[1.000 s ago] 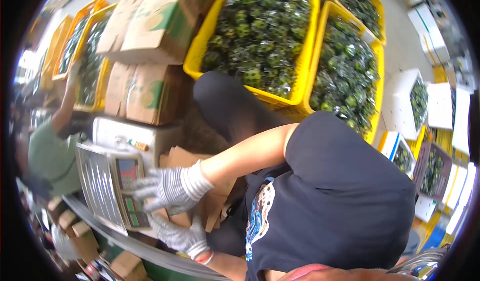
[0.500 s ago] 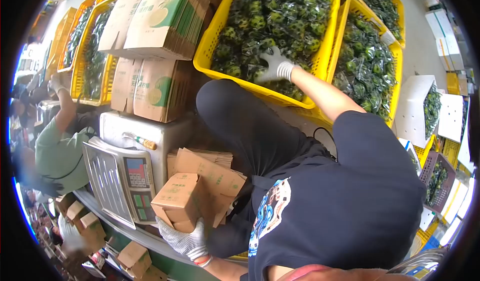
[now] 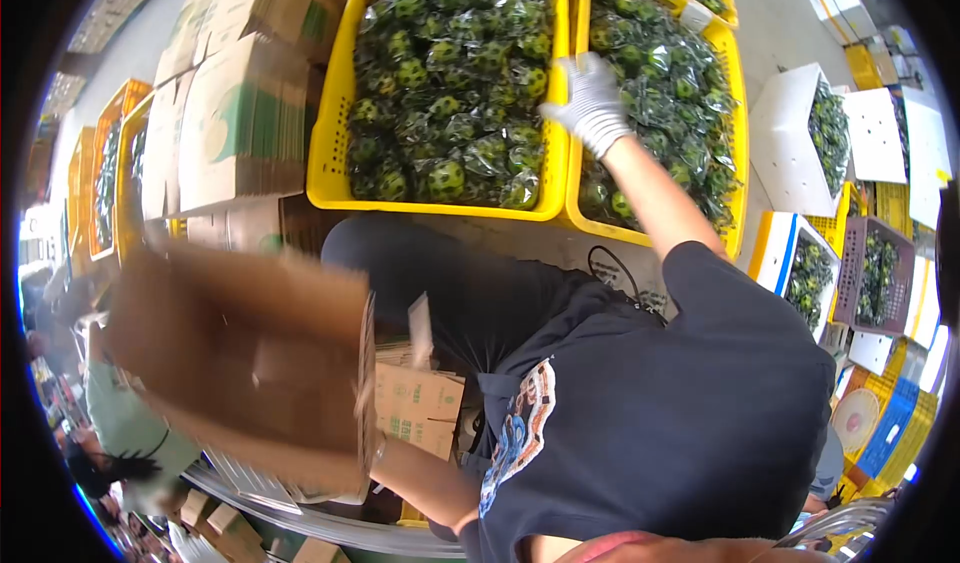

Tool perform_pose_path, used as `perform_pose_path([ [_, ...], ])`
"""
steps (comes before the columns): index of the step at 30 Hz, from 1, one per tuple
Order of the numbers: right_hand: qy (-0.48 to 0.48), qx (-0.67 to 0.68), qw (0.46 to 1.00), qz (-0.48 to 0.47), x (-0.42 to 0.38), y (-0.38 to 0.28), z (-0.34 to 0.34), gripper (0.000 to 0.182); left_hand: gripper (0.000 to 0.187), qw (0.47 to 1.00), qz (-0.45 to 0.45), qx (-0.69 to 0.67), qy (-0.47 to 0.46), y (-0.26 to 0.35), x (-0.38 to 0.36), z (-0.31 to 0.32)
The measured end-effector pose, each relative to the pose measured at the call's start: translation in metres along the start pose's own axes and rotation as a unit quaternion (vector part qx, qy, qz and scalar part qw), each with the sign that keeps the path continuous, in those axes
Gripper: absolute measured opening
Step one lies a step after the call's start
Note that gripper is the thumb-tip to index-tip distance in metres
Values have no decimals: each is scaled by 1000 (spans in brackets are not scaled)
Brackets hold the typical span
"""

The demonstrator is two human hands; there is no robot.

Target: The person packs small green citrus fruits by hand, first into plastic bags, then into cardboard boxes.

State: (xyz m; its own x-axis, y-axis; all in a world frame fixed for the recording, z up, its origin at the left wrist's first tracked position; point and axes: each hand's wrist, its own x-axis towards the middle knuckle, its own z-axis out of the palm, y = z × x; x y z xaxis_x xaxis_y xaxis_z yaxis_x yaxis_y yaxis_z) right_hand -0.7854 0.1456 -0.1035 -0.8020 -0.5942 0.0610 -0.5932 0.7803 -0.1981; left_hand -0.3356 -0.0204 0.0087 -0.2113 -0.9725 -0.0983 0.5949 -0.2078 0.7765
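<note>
My right hand (image 3: 588, 103), in a grey-white striped glove, hangs at the shared rim of two yellow crates, its fingers apart and nothing visible in them. Small green fruits in clear plastic wrapping fill the middle crate (image 3: 440, 209) and the right crate (image 3: 742, 133). At the lower left, a brown cardboard box (image 3: 250, 363) is held up close to the camera, blurred, its bare inside facing me. My left hand (image 3: 368, 413) grips the box at its right edge; most of the fingers are hidden or smeared. Flattened cartons (image 3: 415, 403) lie beside my lap.
Stacked folded cartons (image 3: 245, 123) stand at the upper left. Behind the box, a metal scale (image 3: 250, 483) is mostly covered. A co-worker in a green top (image 3: 130, 413) is at the far left. White foam boxes (image 3: 790, 133) and a brown crate (image 3: 850, 273) stand on the right.
My right hand has moved from inside the middle crate to the rim between the crates. The box in my left hand is lifted closer and turned with its inside toward me. The view has shifted.
</note>
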Motion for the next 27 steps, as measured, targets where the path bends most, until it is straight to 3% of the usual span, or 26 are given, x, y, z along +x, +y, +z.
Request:
perform_pose_path([
  [1, 37, -73, 995, 58, 1, 31, -9, 65, 66, 1000, -14, -6, -27, -12, 16, 23],
  [2, 19, -22, 987, 157, 12, 79, 14, 78, 64, 998, -23, 7, -50, -29, 34, 51],
  [6, -164, 46, 985, 15, 37, 165, 58, 102, 55, 974, -70, 183, -109, -130, 94, 146],
  [7, -232, 2, 971, 52, 43, 140, 42, 102, 51, 972, -140, 131, -136, -160, 94, 172],
  [9, -259, -7, 957, 132, 55, 107, 25, 102, 51, 943, -275, 64, -177, -211, 90, 193],
  [10, -244, -45, 954, 165, 69, 123, 61, 92, 54, 922, -334, 49, -191, -231, 91, 191],
  [11, -179, 45, 928, 325, 83, 134, 87, 84, 55, 919, -337, 55, -195, -238, 79, 195],
  [12, -112, 132, 868, 465, 90, 135, 102, 76, 57, 908, -361, 73, -201, -245, 82, 189],
  [14, -195, -39, 966, 162, 54, 105, 43, 65, 55, 910, -371, 24, -185, -241, 88, 181],
  [17, -174, 26, 971, 160, 32, 111, 14, 70, 49, 912, -376, 32, -161, -241, 82, 173],
  [18, -80, 68, 983, 149, 19, 128, 27, 67, 48, 904, -389, 18, -176, -243, 81, 171],
  [20, 14, 89, 985, 145, 0, 148, 28, 65, 49, 894, -406, 1, -192, -248, 82, 169],
  [22, -26, 423, 900, 105, 1, 182, 21, 75, 50, 884, -413, -45, -214, -248, 75, 175],
  [23, 82, 436, 883, 153, -4, 179, 5, 88, 52, 891, -408, -51, -192, -250, 67, 183],
  [24, 102, 533, 822, 175, -11, 155, -41, 99, 54, 882, -423, -51, -198, -258, 64, 182],
  [25, 123, 540, 809, 199, -14, 145, -75, 103, 56, 879, -428, -59, -202, -264, 57, 180],
  [26, 137, 532, 821, 153, -11, 165, -84, 94, 58, 875, -434, -66, -204, -271, 52, 176],
  [27, 114, 570, 807, 102, -9, 168, -98, 71, 60, 897, -389, -65, -202, -293, 55, 158],
])
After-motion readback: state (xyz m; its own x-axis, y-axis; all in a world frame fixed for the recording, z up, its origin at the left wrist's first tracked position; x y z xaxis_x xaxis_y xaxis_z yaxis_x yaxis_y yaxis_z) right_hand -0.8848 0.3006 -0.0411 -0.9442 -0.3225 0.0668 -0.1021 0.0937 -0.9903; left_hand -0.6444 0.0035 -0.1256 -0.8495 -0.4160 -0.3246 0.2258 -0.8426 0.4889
